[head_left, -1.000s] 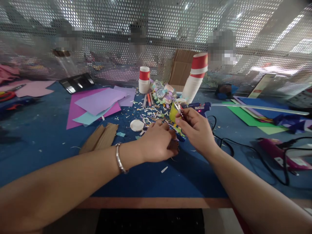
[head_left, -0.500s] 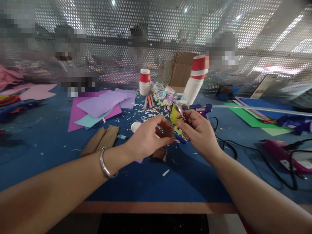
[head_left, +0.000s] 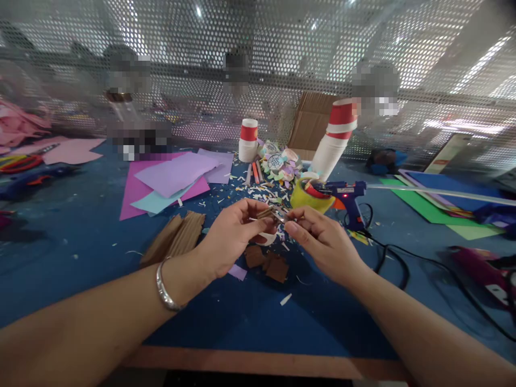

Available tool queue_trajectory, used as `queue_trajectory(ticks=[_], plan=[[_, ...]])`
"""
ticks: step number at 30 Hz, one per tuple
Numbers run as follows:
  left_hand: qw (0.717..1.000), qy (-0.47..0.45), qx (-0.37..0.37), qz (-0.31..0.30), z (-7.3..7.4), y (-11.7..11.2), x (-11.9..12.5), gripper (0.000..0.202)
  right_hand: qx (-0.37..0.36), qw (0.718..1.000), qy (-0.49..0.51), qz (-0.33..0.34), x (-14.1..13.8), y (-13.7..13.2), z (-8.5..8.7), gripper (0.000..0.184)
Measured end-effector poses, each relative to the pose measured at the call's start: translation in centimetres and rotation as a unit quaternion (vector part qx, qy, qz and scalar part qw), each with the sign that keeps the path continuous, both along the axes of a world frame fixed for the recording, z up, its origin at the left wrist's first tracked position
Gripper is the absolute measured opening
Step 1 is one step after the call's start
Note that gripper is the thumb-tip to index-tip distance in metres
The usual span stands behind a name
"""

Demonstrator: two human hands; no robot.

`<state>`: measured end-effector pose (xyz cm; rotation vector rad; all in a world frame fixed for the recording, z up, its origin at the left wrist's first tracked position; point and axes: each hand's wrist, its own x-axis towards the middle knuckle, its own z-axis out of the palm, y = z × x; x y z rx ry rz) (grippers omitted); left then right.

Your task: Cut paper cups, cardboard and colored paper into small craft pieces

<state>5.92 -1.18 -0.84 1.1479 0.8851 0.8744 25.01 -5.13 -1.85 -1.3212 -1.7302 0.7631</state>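
Note:
My left hand (head_left: 231,234), a silver bangle on its wrist, pinches a small piece of corrugated cardboard (head_left: 265,214) above the table. From the other side, my right hand (head_left: 322,239) grips a small shiny metal tool (head_left: 279,215) between thumb and fingers. Its tip meets the cardboard's edge; its exact kind is hidden by the fingers. Below the hands lie small brown cardboard pieces (head_left: 276,267). A white round piece (head_left: 267,238) shows partly behind my left fingers.
A blue glue gun (head_left: 350,196) with a lit red light rests against a yellow round holder (head_left: 308,200), its cable running right. Behind stand stacked paper cups (head_left: 332,150) and paper flowers (head_left: 278,161). Cardboard strips (head_left: 183,236) and coloured paper (head_left: 173,172) lie left. Paper scraps litter the middle.
My hands have come together, bringing the metal tool from near the yellow holder down to the cardboard. The view has shifted slightly, and more cardboard pieces show below.

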Motion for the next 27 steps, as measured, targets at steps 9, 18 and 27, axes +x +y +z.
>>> queue_trajectory(ticks=[9, 18, 27], plan=[[0.997, -0.061, -0.036, -0.025, 0.2, -0.5, 0.1, 0.029, 0.021, 0.998, -0.058, -0.001, 0.0, -0.3, 0.4, 0.032], [0.993, -0.092, -0.063, -0.049, 0.0, -0.9, 0.0, 0.028, 0.041, 0.997, -0.069, 0.021, 0.0, -0.8, 0.7, 0.030], [0.991, -0.088, -0.070, -0.074, 0.1, -0.8, -0.1, 0.028, 0.042, 0.998, -0.038, 0.034, -0.3, -1.0, 1.3, 0.030]])
